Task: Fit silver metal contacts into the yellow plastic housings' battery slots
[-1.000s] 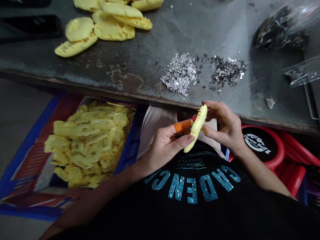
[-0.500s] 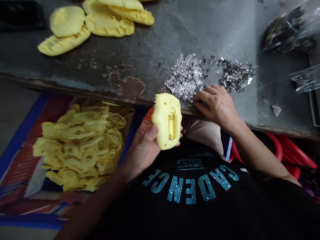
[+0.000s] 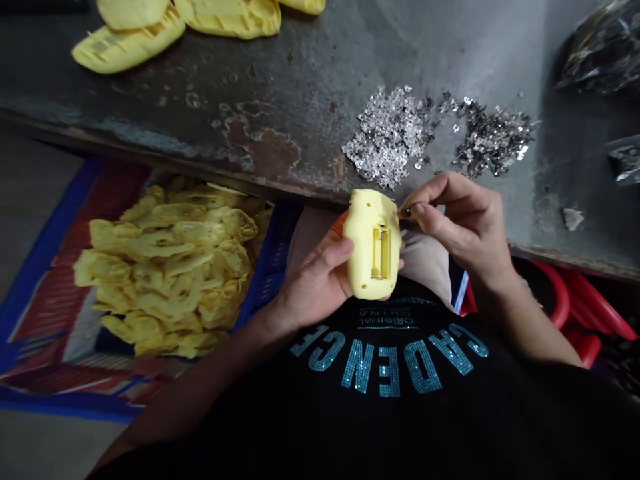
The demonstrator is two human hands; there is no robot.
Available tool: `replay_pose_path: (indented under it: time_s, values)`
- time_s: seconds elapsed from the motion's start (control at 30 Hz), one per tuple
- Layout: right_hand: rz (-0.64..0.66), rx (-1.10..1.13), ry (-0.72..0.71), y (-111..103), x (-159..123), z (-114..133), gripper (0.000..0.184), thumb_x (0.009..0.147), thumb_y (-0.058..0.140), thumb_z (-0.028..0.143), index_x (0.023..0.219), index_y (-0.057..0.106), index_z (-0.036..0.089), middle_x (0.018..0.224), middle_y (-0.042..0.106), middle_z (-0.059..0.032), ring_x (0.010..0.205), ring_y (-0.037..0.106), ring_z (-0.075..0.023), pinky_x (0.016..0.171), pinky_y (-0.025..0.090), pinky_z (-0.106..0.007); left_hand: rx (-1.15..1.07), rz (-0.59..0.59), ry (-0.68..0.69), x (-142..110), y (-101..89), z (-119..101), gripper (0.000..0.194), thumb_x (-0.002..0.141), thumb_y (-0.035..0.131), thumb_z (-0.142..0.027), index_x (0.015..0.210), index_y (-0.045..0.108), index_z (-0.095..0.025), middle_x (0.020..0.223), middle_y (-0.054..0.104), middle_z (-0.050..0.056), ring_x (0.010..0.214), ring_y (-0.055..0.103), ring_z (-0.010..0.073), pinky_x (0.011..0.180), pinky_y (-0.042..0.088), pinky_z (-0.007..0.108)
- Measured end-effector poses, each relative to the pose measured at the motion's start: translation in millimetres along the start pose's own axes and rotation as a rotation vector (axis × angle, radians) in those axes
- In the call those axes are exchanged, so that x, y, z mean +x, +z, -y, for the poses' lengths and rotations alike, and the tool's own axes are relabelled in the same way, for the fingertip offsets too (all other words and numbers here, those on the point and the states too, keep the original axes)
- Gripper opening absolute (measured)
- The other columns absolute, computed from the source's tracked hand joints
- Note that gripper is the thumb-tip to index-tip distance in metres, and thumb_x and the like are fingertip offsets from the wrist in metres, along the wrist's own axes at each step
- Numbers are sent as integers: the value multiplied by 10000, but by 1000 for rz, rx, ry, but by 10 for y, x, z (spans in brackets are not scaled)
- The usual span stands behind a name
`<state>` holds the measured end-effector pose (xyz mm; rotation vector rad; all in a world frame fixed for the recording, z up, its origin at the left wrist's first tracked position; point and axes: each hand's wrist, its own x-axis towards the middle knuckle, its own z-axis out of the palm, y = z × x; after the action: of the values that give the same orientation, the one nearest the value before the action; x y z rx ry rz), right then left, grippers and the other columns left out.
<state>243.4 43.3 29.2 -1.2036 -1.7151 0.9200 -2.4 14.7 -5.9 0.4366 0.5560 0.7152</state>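
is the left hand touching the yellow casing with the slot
Touching: the head view shows the left hand holding the yellow casing, its thumb against the casing's side.

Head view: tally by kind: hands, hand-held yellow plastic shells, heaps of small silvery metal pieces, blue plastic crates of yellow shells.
Left hand and right hand: 2
Held yellow plastic shell: 1
Brighter heap and darker heap of metal pieces: 2
Blue plastic crate of yellow shells: 1
Total: 6
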Motion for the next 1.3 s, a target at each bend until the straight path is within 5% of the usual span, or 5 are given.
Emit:
replay_pose_path:
  time_s: [0.17,0.4,0.77,1.07,1.3]
  values:
    - [-91,14,-72,64,-270,69,214,1079,801,492,982,799,301,1412,822,-62,1355,750,-324,1209,615,-598,18,44,-41,15,206,70,785,984,854,-641,1657,612,-317,1352,865,106,1131,873,366,669,695,363]
    - [-127,-104,-156,-74,-432,113,237,1097,762,494,946,773,312,1243,830,-75,1234,758,-341,1174,603,-643,67,109,-143,4,320,146,803,987,828,-669,1663,585,-308,1417,836,122,1272,846,443,646,713,365]
    - [-161,-189,-219,-63,-536,99,119,1077,773,399,988,781,321,1264,856,-60,1181,761,-344,1111,614,-638,83,107,-127,-4,397,235,723,979,863,-641,1606,617,-378,1502,800,116,1361,802,457,608,721,355]
    - [-210,-212,-333,-32,-525,65,75,1080,752,303,1006,747,317,1201,868,-43,1086,771,-315,1016,608,-594,69,132,-120,-7,362,247,685,1012,842,-625,1605,610,-373,1551,768,118,1356,802,442,642,739,363]
    - [-109,-490,-349,-118,-528,107,107,1131,699,381,1066,770,334,1190,876,-66,1047,774,-334,961,584,-614,79,119,-143,-17,259,279,610,1055,775,-655,1582,628,-384,1524,783,109,1343,814,433,665,740,365]
